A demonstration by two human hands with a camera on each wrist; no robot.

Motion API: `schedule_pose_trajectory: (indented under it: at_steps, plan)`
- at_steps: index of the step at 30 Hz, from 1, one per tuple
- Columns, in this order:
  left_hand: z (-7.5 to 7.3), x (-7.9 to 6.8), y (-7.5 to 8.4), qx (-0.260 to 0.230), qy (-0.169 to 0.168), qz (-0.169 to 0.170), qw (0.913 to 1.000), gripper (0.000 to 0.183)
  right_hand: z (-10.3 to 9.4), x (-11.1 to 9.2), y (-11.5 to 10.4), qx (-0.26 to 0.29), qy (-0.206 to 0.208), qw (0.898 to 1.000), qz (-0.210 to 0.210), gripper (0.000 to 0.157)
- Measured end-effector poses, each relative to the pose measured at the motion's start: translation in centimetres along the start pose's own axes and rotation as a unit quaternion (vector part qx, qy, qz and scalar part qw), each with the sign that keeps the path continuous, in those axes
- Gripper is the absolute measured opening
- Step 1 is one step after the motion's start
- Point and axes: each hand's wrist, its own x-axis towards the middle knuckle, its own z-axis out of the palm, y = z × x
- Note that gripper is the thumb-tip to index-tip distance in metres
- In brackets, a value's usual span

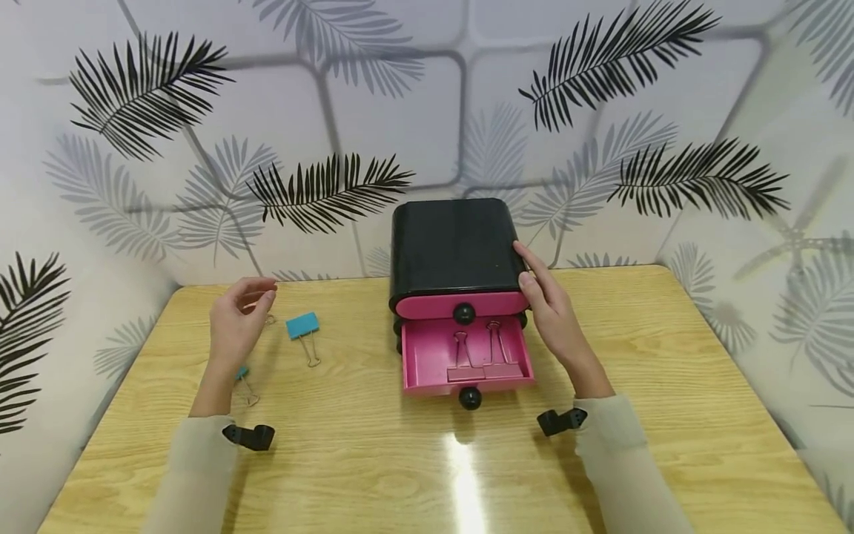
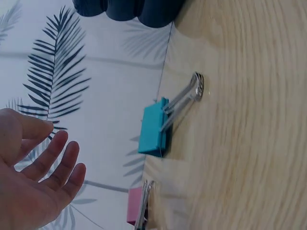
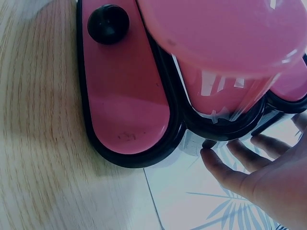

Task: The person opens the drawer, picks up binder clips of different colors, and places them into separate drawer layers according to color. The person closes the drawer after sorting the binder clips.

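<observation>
A small black cabinet (image 1: 457,245) with pink drawers stands on the table. Its middle drawer (image 1: 423,360) is pulled out, with pink binder clips (image 1: 503,372) lying inside. My right hand (image 1: 557,319) rests with extended fingers against the cabinet's right side, fingertips touching it in the right wrist view. On the left, my left hand (image 1: 236,322) hovers above the table with loosely bent fingers and nothing in them. Beside it lies a blue binder clip (image 1: 303,326); another blue clip (image 1: 242,373) is partly hidden by the wrist. A pink binder clip (image 2: 135,206) shows in the left wrist view.
The wooden table (image 1: 347,460) backs onto a wall covering (image 1: 427,119) with a leaf pattern. Round black knobs (image 1: 470,398) stick out from the drawer fronts. The closed top drawer (image 1: 427,306) sits above the open one.
</observation>
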Motion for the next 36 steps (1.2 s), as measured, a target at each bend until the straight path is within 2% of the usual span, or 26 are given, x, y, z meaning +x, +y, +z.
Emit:
schedule_pose_trajectory:
  at_steps: [4, 9, 14, 21, 28, 36]
  plan:
    - [-0.7, 0.5, -1.1, 0.015, 0.024, -0.025, 0.9993, 0.022, 0.1, 0.1, 0.0, 0.006, -0.001, 1.000, 0.000, 0.052]
    - [-1.4, 0.7, -2.4, 0.074, 0.032, -0.051, 0.9954, 0.020, 0.2, 0.1, 0.1, 0.005, 0.001, 1.000, -0.003, 0.050]
    - [-1.9, 0.5, -3.8, 0.123, 0.009, -0.061, 0.9904, 0.024, 0.3, 0.1, 0.1, 0.007, 0.001, 1.000, -0.008, 0.050]
    - [-2.3, 0.6, -5.5, 0.171, -0.022, -0.112, 0.9786, 0.030, 0.3, 0.0, 0.2, 0.004, 0.003, 1.000, -0.006, 0.051]
    - [-2.4, 0.1, -6.0, 0.203, -0.040, -0.114, 0.9716, 0.034, 0.2, 0.0, 0.3, 0.003, 0.001, 1.000, -0.009, 0.050]
    - [-2.4, 0.2, -6.1, 0.244, -0.061, -0.151, 0.9559, 0.040, 0.1, 0.0, 0.6, 0.005, 0.000, 1.000, -0.009, 0.050]
